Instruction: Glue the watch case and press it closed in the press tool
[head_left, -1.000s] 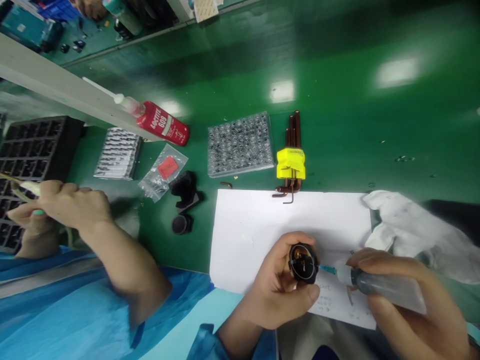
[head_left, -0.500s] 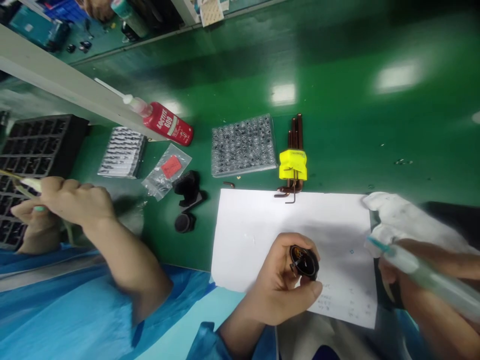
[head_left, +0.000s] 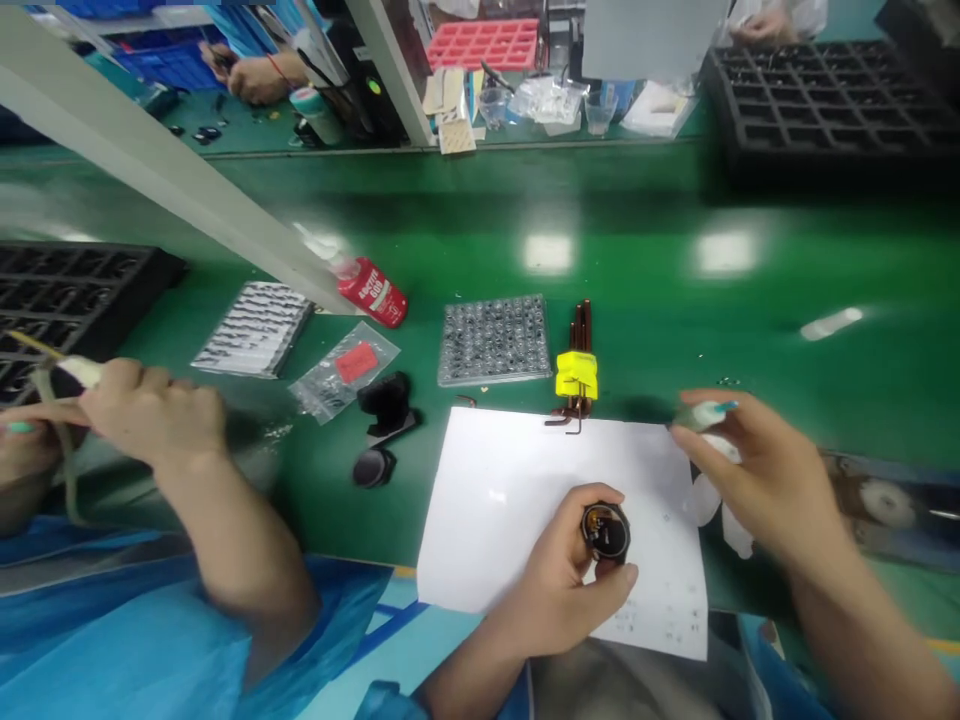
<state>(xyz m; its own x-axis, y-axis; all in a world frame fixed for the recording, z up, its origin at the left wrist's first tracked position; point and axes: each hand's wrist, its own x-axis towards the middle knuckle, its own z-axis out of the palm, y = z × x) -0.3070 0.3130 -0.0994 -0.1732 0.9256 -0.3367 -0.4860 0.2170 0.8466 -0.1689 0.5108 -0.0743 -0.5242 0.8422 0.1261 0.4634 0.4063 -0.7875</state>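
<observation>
"Where is the thing being worked on?"

"The round black part [head_left: 606, 532] is in the person's left hand [head_left: 564, 575], raised over the near half of a white sheet of paper [head_left: 491, 500]. Its open face is up, showing dark and amber pieces inside a thin ring."

"How is it held?"

"Pinched by the rim, fingers curled round the far side, thumb at the near side."

"And the right hand [head_left: 765, 480]?"

"Off the sheet's far right corner. Thumb and fingers close on a small dropper bottle [head_left: 701, 415], mostly hidden; its teal tip points right, well apart from the black part."

"What lies around?"

"At the sheet's far edge, a yellow holder [head_left: 577, 375] of brown hex keys. Beyond that edge, further left, a clear tray [head_left: 495, 340] of small parts. Past the far left corner, a red bottle [head_left: 375, 292]. Left of the sheet, a round black cap [head_left: 373, 467]."

"Anyone else?"

"Well left of the sheet, a co-worker's hand [head_left: 161, 415] grips a pale handle [head_left: 82, 371]."
</observation>
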